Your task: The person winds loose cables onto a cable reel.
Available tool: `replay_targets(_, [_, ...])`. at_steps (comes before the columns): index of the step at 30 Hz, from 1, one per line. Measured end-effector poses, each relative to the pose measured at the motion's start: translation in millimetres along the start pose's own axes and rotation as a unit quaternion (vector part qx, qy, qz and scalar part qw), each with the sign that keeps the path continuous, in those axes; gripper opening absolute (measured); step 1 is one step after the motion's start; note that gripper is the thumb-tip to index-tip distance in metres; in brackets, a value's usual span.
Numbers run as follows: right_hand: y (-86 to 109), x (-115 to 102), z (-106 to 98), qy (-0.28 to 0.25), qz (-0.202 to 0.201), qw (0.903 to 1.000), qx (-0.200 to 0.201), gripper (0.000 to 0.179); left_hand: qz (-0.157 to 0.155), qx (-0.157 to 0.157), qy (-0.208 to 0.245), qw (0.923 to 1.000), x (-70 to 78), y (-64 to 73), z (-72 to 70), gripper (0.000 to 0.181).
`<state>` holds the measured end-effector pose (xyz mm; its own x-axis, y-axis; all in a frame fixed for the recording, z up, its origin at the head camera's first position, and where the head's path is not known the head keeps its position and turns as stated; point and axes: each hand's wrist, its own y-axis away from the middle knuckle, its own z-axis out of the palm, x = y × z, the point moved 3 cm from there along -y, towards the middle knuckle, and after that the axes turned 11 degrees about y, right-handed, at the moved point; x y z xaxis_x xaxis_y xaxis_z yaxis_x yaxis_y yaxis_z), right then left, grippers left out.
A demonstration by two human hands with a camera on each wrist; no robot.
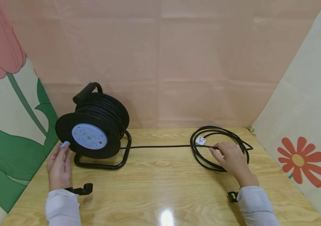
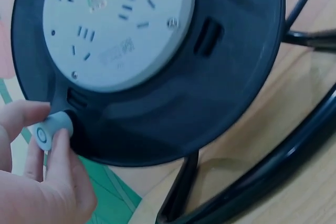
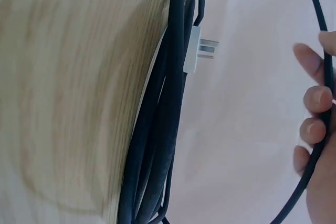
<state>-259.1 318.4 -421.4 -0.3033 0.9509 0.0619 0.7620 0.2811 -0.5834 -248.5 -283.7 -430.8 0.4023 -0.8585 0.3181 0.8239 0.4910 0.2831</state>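
A black cable reel (image 1: 92, 125) with a pale blue socket face (image 1: 89, 136) stands on the left of the table. My left hand (image 1: 60, 163) pinches the small light-blue crank knob (image 2: 54, 128) at the rim of its front disc. From the reel a black cable (image 1: 160, 146) runs straight across to the right, where my right hand (image 1: 232, 158) grips it, fingers curled round it in the right wrist view. Below that hand lie loose coils of cable (image 1: 209, 168). A white plug (image 3: 193, 51) with metal pins rests among them.
The reel stands on a black tubular frame (image 1: 101, 166) and has a carrying handle (image 1: 85, 93) on top. A pink backdrop (image 1: 160, 69) rises behind the wooden table (image 1: 149, 182). Flower-printed panels (image 1: 298, 125) stand at both sides.
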Motion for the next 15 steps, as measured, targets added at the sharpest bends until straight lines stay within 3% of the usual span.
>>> replay_targets(6, [-1.3,-10,2,-0.023,-0.035,0.9991,0.003,0.007,0.038,-0.025,0.042,0.9981,-1.3,4.3,7.6,0.034])
replay_targets(15, [-3.0,-23,12,-0.012,-0.063,0.9979,0.011,0.011,0.085,-0.041,0.019,0.9954,-1.4,6.5,19.0,0.035])
